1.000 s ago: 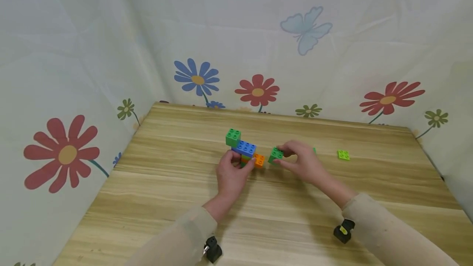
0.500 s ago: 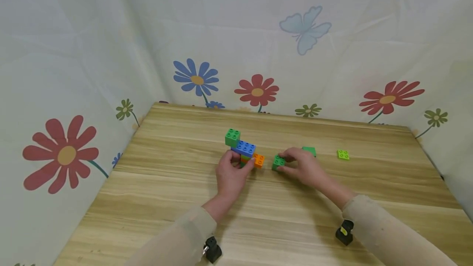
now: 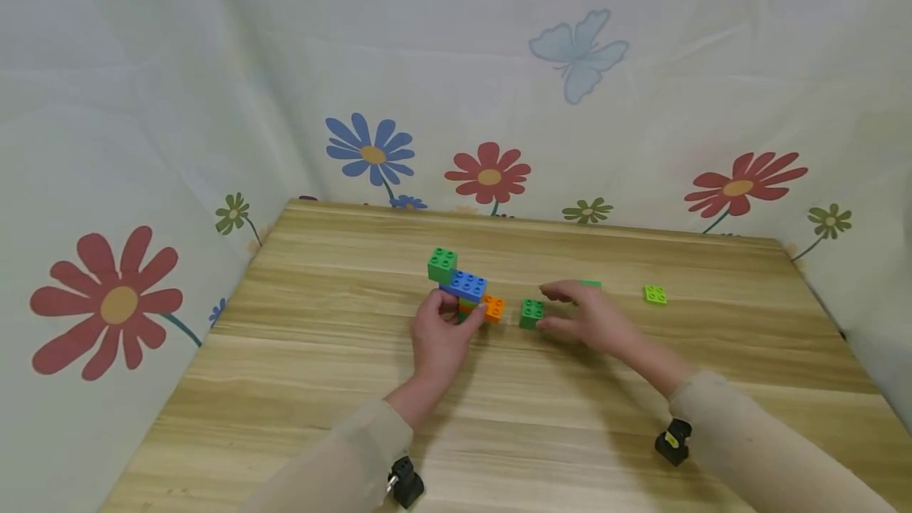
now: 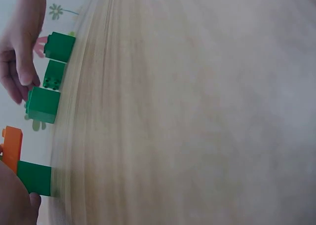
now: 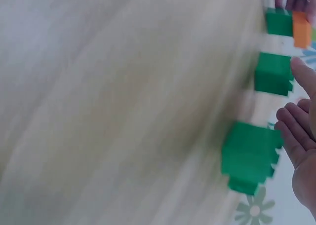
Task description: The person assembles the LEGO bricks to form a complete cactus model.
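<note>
In the head view my left hand [image 3: 438, 339] grips a stack of toy building bricks, its thumb and fingers on the lower part. A blue brick [image 3: 466, 283] lies across the stack, with a green brick [image 3: 442, 264] on top at its far left end. An orange brick [image 3: 494, 308] juts out to the right lower down, above a green base brick [image 4: 35, 178]. My right hand [image 3: 594, 319] is beside a loose green brick [image 3: 530, 313] standing on the table. Its thumb is right at that brick, while the fingers are spread away from it.
Another green brick [image 3: 591, 284] shows behind the right hand, mostly hidden by it. Farther right lies a lime-green brick [image 3: 655, 295]. The wooden table [image 3: 499, 434] meets a flowered cloth backdrop [image 3: 420, 62] along its far edge.
My right hand lowered the loose green brick onto the table, slightly nearer me, then let go as its fingers opened. The left hand keeps its hold on the stack. The head view shifted slightly.
</note>
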Tool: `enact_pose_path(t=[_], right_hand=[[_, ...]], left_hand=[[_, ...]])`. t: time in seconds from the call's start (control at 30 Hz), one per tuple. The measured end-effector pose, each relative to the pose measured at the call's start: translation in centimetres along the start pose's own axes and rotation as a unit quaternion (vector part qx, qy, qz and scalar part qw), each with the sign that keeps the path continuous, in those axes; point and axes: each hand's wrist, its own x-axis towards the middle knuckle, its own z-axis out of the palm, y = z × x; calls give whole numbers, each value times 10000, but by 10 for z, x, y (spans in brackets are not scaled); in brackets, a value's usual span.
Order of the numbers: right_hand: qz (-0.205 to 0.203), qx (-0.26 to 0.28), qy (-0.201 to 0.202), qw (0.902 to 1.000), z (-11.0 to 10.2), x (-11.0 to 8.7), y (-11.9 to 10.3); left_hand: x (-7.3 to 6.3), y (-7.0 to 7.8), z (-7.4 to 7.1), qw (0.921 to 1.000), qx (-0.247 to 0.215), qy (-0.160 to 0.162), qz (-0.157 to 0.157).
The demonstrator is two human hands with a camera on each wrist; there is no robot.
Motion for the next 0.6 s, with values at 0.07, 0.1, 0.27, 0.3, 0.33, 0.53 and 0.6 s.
enact_pose_path(t=[0.07, 0.1, 0.27, 0.3, 0.33, 0.53, 0.6], right_hand=[[22, -10, 136, 9999, -9, -4, 2], [58, -2, 191, 9998, -14, -6, 4], [593, 7, 338, 9977, -41, -19, 15], [733, 29, 334, 9967, -46, -21, 17], [822, 1, 353, 9960, -51, -24, 20], [955, -290, 599, 9932, -69, -42, 39], [1015, -369, 636, 9921, -73, -47, 46]], left_hand=[[0, 0, 0, 10000, -8, -6, 6], [0, 0, 0, 10000, -9, -5, 15], [0, -1, -1, 10000, -45, -8, 22], [0, -1, -1, 10000, -52, -12, 29], [0, -1, 0, 10000, -63, -17, 30], [0, -2, 0, 10000, -40, -9, 22], [0, -2, -1, 10000, -42, -12, 9]])
